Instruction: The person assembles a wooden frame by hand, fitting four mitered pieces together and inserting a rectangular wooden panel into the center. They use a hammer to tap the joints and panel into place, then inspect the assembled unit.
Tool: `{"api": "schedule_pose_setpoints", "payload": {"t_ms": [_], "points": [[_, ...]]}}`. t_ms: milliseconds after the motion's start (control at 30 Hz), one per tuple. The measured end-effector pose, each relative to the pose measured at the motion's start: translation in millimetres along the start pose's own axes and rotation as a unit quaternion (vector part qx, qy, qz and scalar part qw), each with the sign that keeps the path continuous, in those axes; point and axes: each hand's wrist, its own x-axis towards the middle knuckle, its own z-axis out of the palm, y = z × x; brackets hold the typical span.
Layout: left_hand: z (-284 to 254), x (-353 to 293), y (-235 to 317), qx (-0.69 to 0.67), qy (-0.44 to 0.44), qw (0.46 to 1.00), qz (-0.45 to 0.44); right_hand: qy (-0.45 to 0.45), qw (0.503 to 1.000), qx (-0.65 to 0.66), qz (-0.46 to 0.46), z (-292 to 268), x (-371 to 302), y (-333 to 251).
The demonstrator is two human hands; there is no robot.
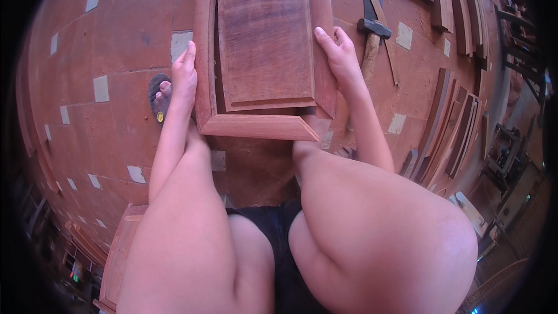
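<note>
In front of my knees is a reddish wooden panel door (264, 35), partly joined, its far end running out of view. My left hand (185, 78) is closed on the outer edge of the left frame piece (206, 52). On the other side my right hand (340, 58) grips the right frame piece (321, 40), thumb along its edge; its other fingers are partly hidden. The near rail (261, 126) meets the left piece at the corner, while its mitred right end stands apart from the right piece. A dark gap runs along the panel's left side.
A hammer (371, 43) lies on the tiled floor at my right, beside a thin wooden strip (381, 23). Stacked wooden strips (447, 125) and longer boards (459, 9) lie farther right. Another wooden piece (119, 250) is by my left thigh. My sandalled left foot (160, 97) is beside the door.
</note>
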Motion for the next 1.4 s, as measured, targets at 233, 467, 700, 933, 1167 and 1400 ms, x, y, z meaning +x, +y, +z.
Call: {"api": "schedule_pose_setpoints", "payload": {"t_ms": [233,467,700,933,1167,1400], "points": [[2.9,-4.6,1.7,0.012,0.016,1.000,-0.001,0.004,0.999,-0.004,-0.032,-3.1,0.7,14.4],[-2.3,-8.7,2.5,0.036,0.032,0.999,0.005,-0.010,1.000,0.011,-0.002,-7.4,-0.5,6.4],[5.2,-14.8,16.1,0.087,0.042,0.995,-0.012,-0.023,0.999,0.022,0.005,-19.5,-0.9,21.2],[12.1,-22.3,24.5,0.084,0.023,0.996,-0.010,-0.028,0.999,0.025,0.012,-22.1,-2.8,24.0],[11.0,-21.9,24.6,0.120,0.027,0.992,-0.011,-0.040,0.999,0.029,0.014,-20.2,-1.4,20.5],[13.4,-20.2,13.5,0.135,0.025,0.990,0.012,-0.041,0.998,0.046,0.025,-18.3,0.0,32.4]]}}
